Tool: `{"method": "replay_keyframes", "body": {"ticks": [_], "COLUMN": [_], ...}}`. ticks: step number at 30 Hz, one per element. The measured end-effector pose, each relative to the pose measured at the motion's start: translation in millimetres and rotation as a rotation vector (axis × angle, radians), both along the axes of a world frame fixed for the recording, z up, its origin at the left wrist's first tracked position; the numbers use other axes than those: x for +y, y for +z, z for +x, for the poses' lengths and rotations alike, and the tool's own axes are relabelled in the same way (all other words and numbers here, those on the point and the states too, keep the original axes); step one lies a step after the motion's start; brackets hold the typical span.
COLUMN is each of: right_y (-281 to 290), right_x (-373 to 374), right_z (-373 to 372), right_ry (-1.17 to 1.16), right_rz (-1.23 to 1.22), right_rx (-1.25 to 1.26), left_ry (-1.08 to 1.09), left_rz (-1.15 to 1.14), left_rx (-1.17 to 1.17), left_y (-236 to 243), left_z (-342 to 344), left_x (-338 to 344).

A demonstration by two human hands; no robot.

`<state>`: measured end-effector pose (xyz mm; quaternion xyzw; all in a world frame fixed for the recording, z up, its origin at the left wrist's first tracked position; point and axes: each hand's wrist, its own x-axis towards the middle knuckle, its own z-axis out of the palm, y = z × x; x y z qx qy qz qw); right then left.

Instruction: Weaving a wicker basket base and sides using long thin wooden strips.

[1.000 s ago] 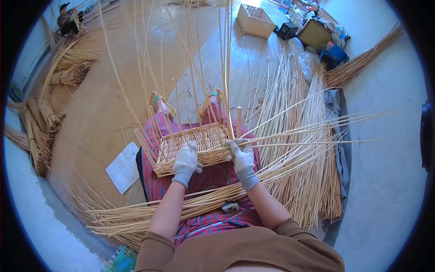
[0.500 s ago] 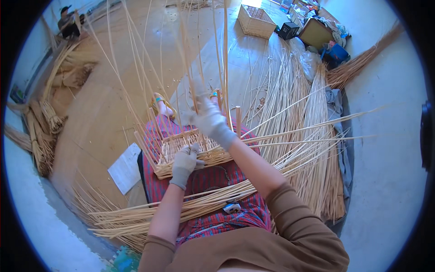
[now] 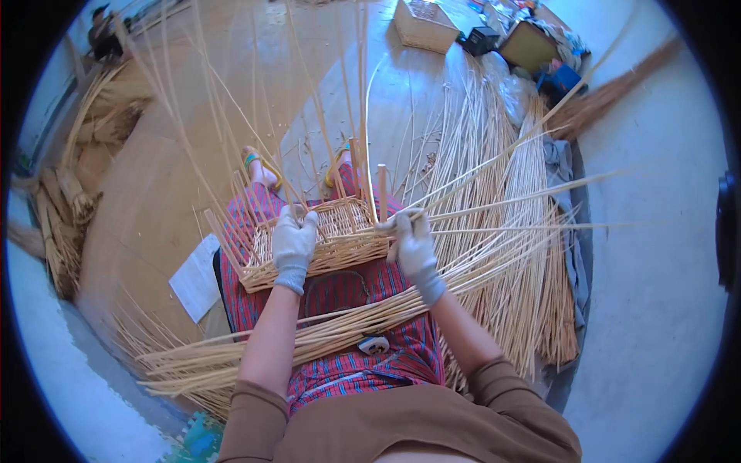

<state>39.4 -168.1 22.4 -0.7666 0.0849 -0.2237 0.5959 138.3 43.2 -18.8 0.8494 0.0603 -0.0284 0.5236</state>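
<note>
A half-woven wicker basket [image 3: 340,231] rests on my lap, over a red checked cloth [image 3: 347,297], with many thin upright stakes rising from its rim. My left hand [image 3: 293,245], in a grey glove, presses on the basket's near wall. At the basket's right corner my gloved right hand [image 3: 411,241] pinches a long pale willow rod [image 3: 502,202] that stretches off to the right. A small white and blue tool [image 3: 374,344] lies on my lap below the basket.
Bundles of pale rods [image 3: 517,255] lie across the wooden floor to the right and across my knees [image 3: 255,355]. A sheet of paper [image 3: 197,278] lies at the left. Darker cane bundles [image 3: 69,201] sit far left. Boxes [image 3: 423,25] and bags [image 3: 532,46] stand behind.
My right hand had reached up among the upright stakes half a second ago; it has come back down to the basket's right corner, holding a rod. The left hand stayed on the basket.
</note>
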Motion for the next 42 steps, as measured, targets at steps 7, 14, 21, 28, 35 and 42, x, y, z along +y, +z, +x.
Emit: {"method": "replay_keyframes", "body": {"ticks": [7,14,21,28,35,42], "right_y": [17.8,46.1,50.0,2.3,-38.3,12.1], "right_x": [-63.8,10.2,-31.8,-80.4,-102.3,-29.9], "right_z": [-7.3,135.6,118.8,64.0,70.7,7.0], "right_ry": [-0.167,0.22,0.031,-0.256,-0.462,-0.179], "right_rz": [0.461,-0.56,-0.381,0.12,0.125,0.057], "right_rx": [0.078,-0.198,-0.245,-0.202,0.181,-0.147], "left_ry": [-0.32,-0.279,-0.261,-0.468,-0.595,-0.602], "left_rz": [-0.477,-0.077,-0.21,0.705,0.83,0.971], "left_rx": [0.197,0.233,0.383,-0.702,-0.593,-0.491], "left_y": [18.2,0.3,12.8,36.3,-13.6,5.8], "left_z": [-16.8,-41.8,-31.5,-59.9,-58.1,-57.9], "left_x": [-40.3,-58.5,-55.8,-50.8,-65.1,-58.9]}}
